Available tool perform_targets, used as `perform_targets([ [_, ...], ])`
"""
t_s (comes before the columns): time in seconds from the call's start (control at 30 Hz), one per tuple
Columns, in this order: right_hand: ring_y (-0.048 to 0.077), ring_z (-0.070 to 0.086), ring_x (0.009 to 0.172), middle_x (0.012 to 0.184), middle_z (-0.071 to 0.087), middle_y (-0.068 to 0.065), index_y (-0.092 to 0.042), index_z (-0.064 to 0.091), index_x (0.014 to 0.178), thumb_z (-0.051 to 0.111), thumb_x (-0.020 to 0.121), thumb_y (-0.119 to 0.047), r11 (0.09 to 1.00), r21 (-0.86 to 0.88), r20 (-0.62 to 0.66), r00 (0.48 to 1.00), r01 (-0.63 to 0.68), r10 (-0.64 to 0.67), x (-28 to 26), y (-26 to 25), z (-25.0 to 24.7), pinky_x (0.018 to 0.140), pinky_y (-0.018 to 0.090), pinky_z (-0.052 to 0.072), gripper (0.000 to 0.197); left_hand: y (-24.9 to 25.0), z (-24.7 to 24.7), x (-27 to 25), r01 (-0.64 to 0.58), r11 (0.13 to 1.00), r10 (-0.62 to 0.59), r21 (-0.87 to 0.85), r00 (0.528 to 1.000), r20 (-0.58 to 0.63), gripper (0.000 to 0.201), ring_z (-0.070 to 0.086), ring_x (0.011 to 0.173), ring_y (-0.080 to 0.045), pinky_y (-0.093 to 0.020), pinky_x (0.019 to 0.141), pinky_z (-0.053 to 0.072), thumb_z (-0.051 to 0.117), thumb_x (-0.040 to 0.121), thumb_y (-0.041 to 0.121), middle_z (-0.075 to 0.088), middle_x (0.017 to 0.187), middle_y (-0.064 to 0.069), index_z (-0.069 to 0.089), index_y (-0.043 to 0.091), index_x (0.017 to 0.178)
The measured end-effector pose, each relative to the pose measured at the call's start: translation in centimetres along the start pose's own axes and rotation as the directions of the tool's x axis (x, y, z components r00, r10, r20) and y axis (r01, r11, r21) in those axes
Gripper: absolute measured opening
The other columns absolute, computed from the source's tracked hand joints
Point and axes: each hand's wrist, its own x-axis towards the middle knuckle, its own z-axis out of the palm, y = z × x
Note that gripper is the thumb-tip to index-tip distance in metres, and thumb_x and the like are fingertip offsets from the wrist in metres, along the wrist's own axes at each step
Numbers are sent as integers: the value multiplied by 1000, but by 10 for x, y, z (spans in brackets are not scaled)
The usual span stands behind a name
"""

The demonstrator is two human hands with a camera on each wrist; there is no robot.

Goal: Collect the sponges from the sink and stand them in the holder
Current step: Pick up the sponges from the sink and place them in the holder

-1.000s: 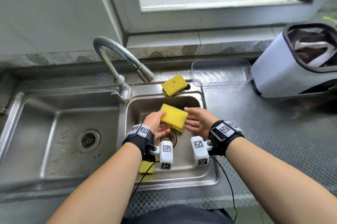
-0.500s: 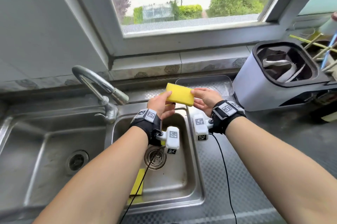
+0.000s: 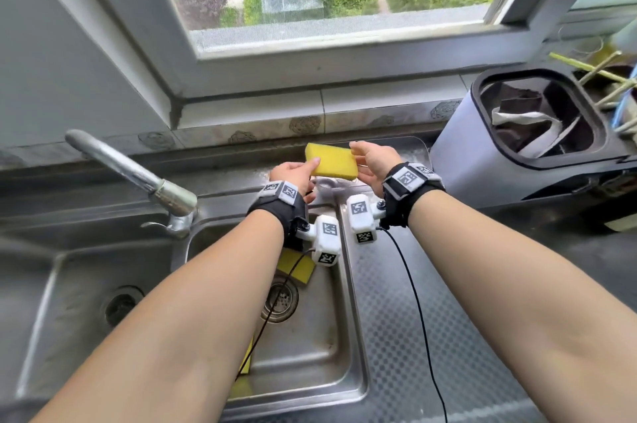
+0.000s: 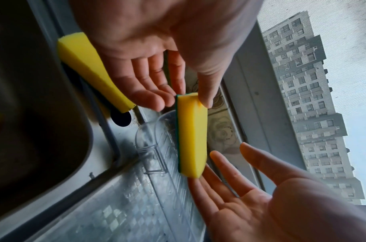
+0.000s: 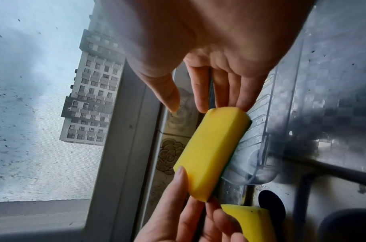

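A yellow sponge [image 3: 332, 160] with a green underside hangs level between my two hands, over the left end of the clear plastic holder [image 3: 418, 150] behind the sink. My left hand [image 3: 306, 169] pinches its left end between thumb and fingers. My right hand [image 3: 365, 160] supports the right end with straight fingers [image 4: 215, 188], thumb apart. The left wrist view shows the sponge [image 4: 191, 131] edge-on above the holder [image 4: 157, 147]. A second sponge [image 4: 88, 68] lies on the sink ledge. Two more sponges sit in the right basin, by the drain [image 3: 296, 265] and at the front left [image 3: 246, 360].
The faucet [image 3: 138, 178] reaches over the divider on the left, with the left basin [image 3: 51, 302] beyond it. A white bin [image 3: 458, 146] with a black rim stands right of the holder. The tiled ledge and window frame rise close behind.
Both hands have carried the sponge up out of the right basin and back to the right, from above the drain to above the holder. The camera has tilted up.
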Motion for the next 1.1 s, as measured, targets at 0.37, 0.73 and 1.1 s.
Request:
perform_targets([
  [0.37, 19, 60, 71, 82, 63, 7, -9, 66, 92, 70, 78, -29, 988, -143, -26, 998, -59, 56, 27, 8, 7, 68, 30, 49, 25, -2, 8, 11, -10, 994, 12, 108, 1000, -21, 36, 44, 44, -12, -18, 39, 40, 79, 73, 35, 57, 62, -2, 65, 12, 97],
  [0.73, 20, 61, 80, 83, 61, 5, -9, 66, 101, 63, 85, -28, 996, -75, -39, 999, -39, 36, 17, 2, 0, 67, 25, 51, 25, -9, -8, 11, 36, 993, -34, 114, 999, -24, 40, 53, 52, -14, -22, 42, 46, 73, 74, 50, 60, 69, -1, 60, 17, 92],
  [1.1, 20, 64, 70, 83, 63, 8, -14, 55, 85, 48, 95, -30, 988, -146, 157, 984, -59, 81, -50, 37, 19, 63, 26, 54, 20, -46, -76, -14, 144, 987, -147, -64, 988, -48, 15, 50, 52, -11, -16, 40, 39, 56, 86, 29, 57, 69, 2, 57, 18, 77],
])
